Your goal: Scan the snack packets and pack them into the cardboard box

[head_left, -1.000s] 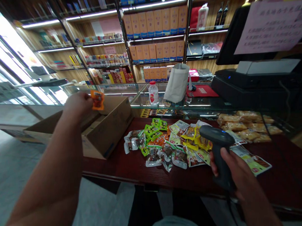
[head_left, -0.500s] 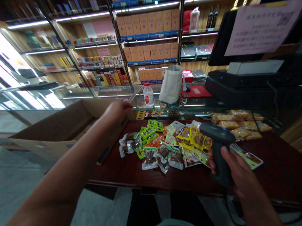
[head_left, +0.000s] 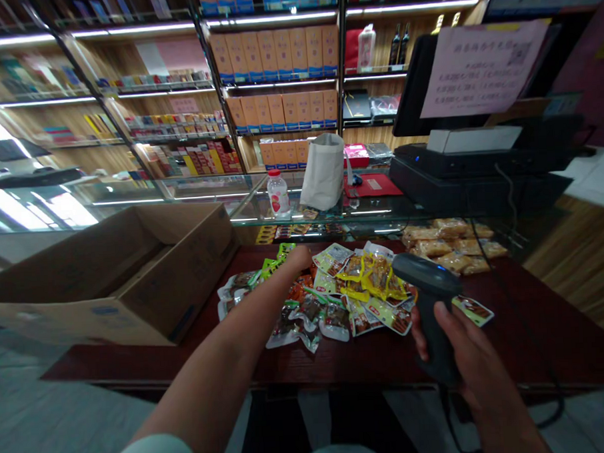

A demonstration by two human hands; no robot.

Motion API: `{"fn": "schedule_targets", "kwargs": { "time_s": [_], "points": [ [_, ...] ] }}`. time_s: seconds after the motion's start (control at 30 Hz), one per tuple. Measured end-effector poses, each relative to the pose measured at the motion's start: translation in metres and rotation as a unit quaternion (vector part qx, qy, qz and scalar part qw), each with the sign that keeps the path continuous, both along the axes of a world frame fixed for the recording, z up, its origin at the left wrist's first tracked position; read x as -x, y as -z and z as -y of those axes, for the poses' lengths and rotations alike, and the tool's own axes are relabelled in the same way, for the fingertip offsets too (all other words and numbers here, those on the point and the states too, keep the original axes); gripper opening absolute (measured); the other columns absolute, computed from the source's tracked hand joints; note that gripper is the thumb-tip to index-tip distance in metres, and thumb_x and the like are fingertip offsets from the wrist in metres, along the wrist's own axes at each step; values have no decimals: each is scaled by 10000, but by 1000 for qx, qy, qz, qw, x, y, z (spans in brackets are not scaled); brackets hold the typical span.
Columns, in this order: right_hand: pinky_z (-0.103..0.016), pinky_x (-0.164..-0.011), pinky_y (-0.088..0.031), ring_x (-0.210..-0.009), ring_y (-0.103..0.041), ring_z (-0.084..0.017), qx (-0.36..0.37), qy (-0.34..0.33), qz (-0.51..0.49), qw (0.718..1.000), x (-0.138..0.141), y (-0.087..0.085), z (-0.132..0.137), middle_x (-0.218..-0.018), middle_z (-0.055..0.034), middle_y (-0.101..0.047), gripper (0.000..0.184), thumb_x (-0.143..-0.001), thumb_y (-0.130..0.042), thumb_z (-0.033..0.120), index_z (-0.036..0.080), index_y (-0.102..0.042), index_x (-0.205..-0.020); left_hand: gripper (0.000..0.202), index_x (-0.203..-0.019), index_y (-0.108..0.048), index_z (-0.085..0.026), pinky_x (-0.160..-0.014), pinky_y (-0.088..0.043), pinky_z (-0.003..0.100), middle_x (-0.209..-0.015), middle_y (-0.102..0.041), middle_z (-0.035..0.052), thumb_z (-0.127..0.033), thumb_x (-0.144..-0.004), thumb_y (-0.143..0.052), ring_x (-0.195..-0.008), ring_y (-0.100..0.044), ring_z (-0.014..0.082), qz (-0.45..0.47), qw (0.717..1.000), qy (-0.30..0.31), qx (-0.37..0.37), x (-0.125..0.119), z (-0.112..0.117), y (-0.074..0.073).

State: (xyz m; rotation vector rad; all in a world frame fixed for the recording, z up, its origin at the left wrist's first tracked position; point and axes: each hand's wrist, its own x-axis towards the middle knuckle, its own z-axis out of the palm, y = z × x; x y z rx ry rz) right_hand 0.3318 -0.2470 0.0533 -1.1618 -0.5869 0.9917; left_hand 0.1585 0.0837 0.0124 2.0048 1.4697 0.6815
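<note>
My right hand (head_left: 470, 349) is wrapped round the handle of a black barcode scanner (head_left: 426, 276), held above the right side of a heap of snack packets. Over the middle of that heap is my left hand (head_left: 299, 258), its fingers hidden behind the back of the hand. Near it lie green packets (head_left: 270, 266), orange packets (head_left: 297, 292) and clear vacuum-sealed packets (head_left: 335, 320) with dark contents. Yellow-edged packets (head_left: 377, 276) and green-and-white pouches (head_left: 390, 313) lie between the two hands.
An open cardboard box (head_left: 150, 306) stands at the left of the dark red table (head_left: 338, 365). Wrapped pale snacks (head_left: 448, 247) lie back right. Behind, a glass counter carries a bottle (head_left: 278, 195), a paper bag (head_left: 323, 172) and a till (head_left: 475, 179). The scanner's cord (head_left: 448, 420) hangs down.
My left hand has moved from beside the cardboard box, right and down over the packets. My right hand keeps its hold on the barcode scanner. The view has shifted slightly.
</note>
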Motion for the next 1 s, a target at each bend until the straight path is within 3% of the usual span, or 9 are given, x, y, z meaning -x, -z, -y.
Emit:
{"fn": "schedule_targets", "kwargs": {
  "time_s": [0.1, 0.2, 0.37, 0.5, 0.57, 0.67, 0.73, 0.83, 1.0],
  "points": [
    [-183, -451, -447, -494, -534, -109, 4, -1, -2, 1000, 0, 1, -1, -597, -9, -637, 407, -878, -713, 587, 180, -697, -880, 116, -828, -670, -118, -832, -531, 354, -907, -686, 90, -201, -842, -750, -921, -667, 227, 2, 999, -46, 21, 7, -4, -4],
    [-182, -459, -452, -510, -550, -105, -4, -4, -11, 1000, 1, 2, -4, -637, -13, -659, 420, -859, -733, 594, 177, -705, -899, 246, -594, -550, -160, -809, -485, 325, -717, -642, 76, -76, -733, -735, -882, -653, 249, 42, 996, -82, 17, 21, -3, -15],
    [-177, -446, -441, -476, -539, -99, 2, -37, -15, 999, 8, 3, -11, -578, 0, -627, 443, -845, -732, 619, 178, -693, -864, 169, -726, -516, -185, -817, -509, 287, -743, -617, 26, -158, -826, -649, -897, -637, 207, 172, 978, -112, 32, 43, 17, -36],
    [-177, -430, -436, -486, -545, -98, -9, -38, -17, 999, 18, 1, -18, -629, -3, -649, 431, -821, -767, 604, 182, -695, -873, 93, -945, -545, -178, -744, -593, 331, -840, -660, 30, -252, -912, -590, -803, -685, 187, 283, 947, -84, 130, 47, 53, -39],
    [-183, -421, -438, -497, -547, -99, -10, -37, -22, 999, 23, 0, -21, -683, -7, -664, 427, -809, -784, 596, 185, -700, -886, 123, -1014, -568, -160, -701, -624, 363, -879, -691, 60, -254, -934, -570, -779, -713, 197, 335, 918, -51, 206, 47, 73, -37],
    [-189, -417, -437, -497, -542, -101, -13, -43, -21, 999, 28, -2, -24, -732, -13, -686, 433, -808, -786, 589, 189, -705, -950, 135, -1040, -585, -138, -712, -649, 343, -923, -719, 86, -156, -910, -618, -793, -734, 181, 455, 832, -19, 317, 46, 98, -32],
    [-186, -432, -434, -487, -534, -100, -10, -57, -7, 998, 30, -2, -24, -676, -12, -674, 433, -832, -757, 599, 180, -700, -924, 247, -1033, -572, -145, -748, -647, 289, -937, -732, 68, -41, -837, -680, -803, -739, 151, 523, 786, -27, 330, 44, 112, -28],
    [-189, -453, -435, -465, -530, -102, 3, -80, 19, 997, 32, -4, -23, -572, -5, -630, 461, -862, -704, 628, 168, -684, -846, 396, -1033, -576, -150, -740, -636, 245, -922, -752, 57, 26, -729, -759, -788, -746, 145, 547, 785, -40, 288, 39, 128, -20],
    [-199, -436, -422, -456, -525, -107, 3, -98, 32, 995, 39, -9, -24, -572, -2, -629, 467, -849, -708, 642, 179, -657, -820, 397, -957, -670, -122, -644, -621, 266, -858, -764, 73, -181, -635, -895, -699, -738, 181, 537, 815, -32, 214, 33, 141, -12]
  ]
}}
